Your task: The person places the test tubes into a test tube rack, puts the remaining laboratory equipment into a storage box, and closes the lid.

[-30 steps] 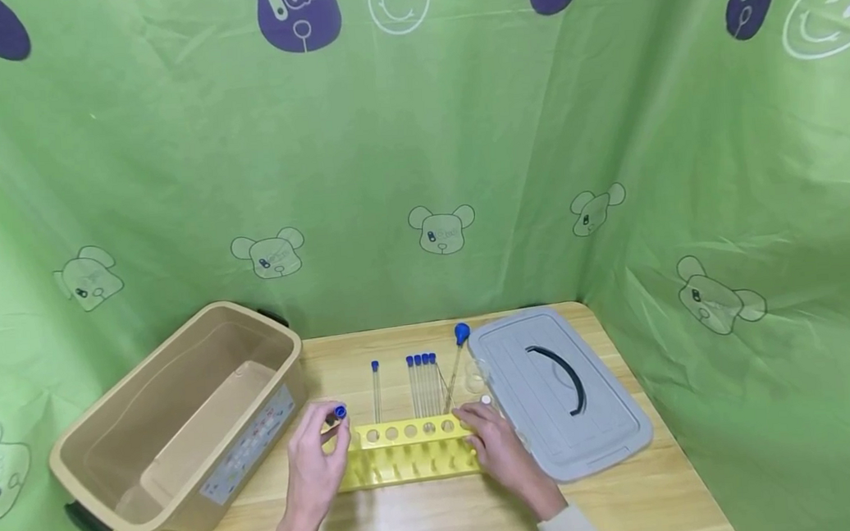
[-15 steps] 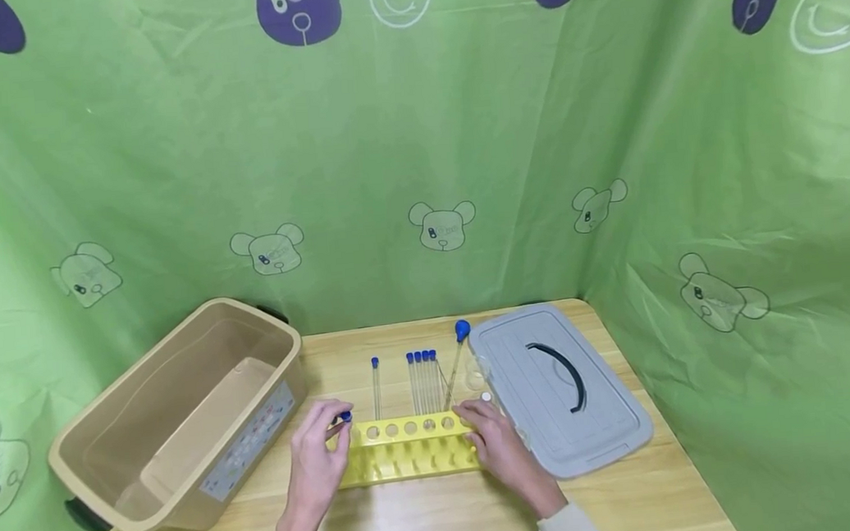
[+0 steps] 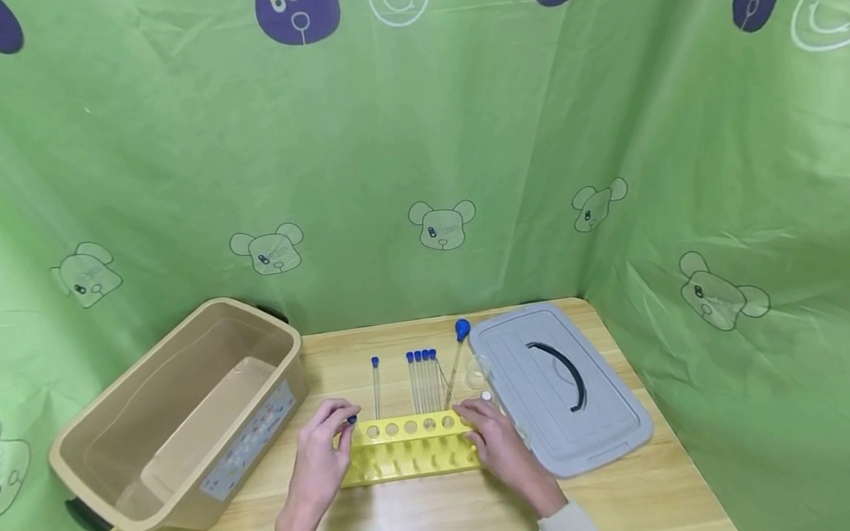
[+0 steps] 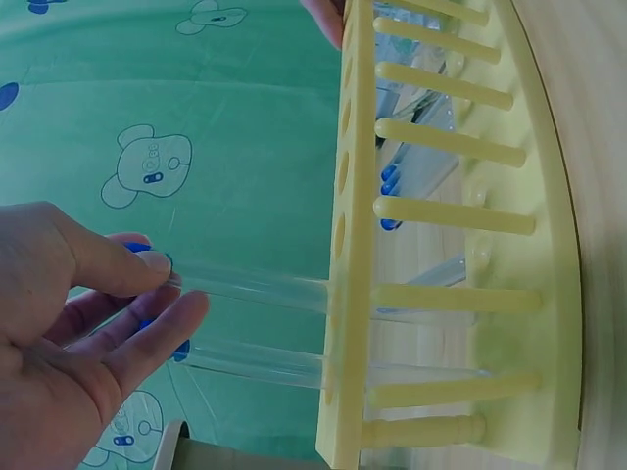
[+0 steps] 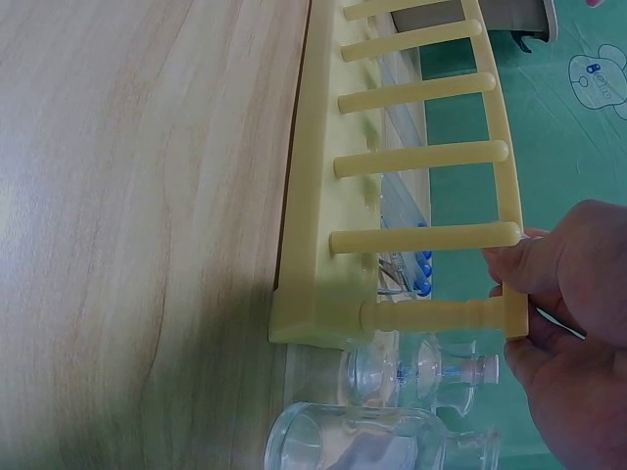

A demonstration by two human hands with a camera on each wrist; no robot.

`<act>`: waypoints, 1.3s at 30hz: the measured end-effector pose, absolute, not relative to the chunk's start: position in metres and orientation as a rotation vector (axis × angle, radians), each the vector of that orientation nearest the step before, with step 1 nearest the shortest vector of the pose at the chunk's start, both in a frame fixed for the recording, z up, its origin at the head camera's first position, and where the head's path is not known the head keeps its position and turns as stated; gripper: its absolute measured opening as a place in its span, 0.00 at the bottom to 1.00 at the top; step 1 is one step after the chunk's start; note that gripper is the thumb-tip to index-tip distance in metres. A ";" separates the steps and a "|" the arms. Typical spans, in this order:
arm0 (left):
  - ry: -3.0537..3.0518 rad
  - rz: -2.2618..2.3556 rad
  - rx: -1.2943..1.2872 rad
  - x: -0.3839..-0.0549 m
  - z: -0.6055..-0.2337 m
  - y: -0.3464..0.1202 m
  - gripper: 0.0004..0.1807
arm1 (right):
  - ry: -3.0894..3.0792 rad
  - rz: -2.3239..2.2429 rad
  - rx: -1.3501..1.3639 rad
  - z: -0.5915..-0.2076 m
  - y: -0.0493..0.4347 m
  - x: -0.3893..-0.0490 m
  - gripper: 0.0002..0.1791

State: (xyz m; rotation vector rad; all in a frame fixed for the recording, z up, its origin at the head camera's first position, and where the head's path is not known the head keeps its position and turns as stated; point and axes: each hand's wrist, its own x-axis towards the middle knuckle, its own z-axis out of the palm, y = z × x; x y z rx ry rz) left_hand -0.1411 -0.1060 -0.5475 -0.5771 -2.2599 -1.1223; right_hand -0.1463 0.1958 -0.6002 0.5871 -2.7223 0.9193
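A yellow test tube rack point(image 3: 409, 466) stands on the table between both hands. My left hand point(image 3: 320, 454), at the rack's left end, pinches a clear test tube point(image 4: 250, 284) near its blue cap, thumb against fingers. That tube passes through a hole in the rack's top plate. Beside it, a second blue-capped tube point(image 4: 255, 360) sits in the hole nearer the end, close under the fingers. My right hand point(image 3: 498, 445) grips the top plate at the right end, thumb on one side and fingers on the other, as the right wrist view shows.
Behind the rack lie a single blue-capped tube point(image 3: 377, 388), several more in a row point(image 3: 423, 381), and a blue-bulb dropper point(image 3: 462, 330). Clear glass bottles point(image 5: 358, 436) stand by the rack's right end. A brown bin point(image 3: 176, 414) is left, its grey lid point(image 3: 560, 396) right.
My left hand has shifted slightly right along the rack, and the blue cap in its fingers has moved right and a little lower. The right hand keeps its place on the rack.
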 end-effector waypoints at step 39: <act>-2.519 -0.991 -0.612 -0.170 -0.473 -0.105 0.14 | -2.746 0.946 0.542 -0.604 0.197 -0.147 0.31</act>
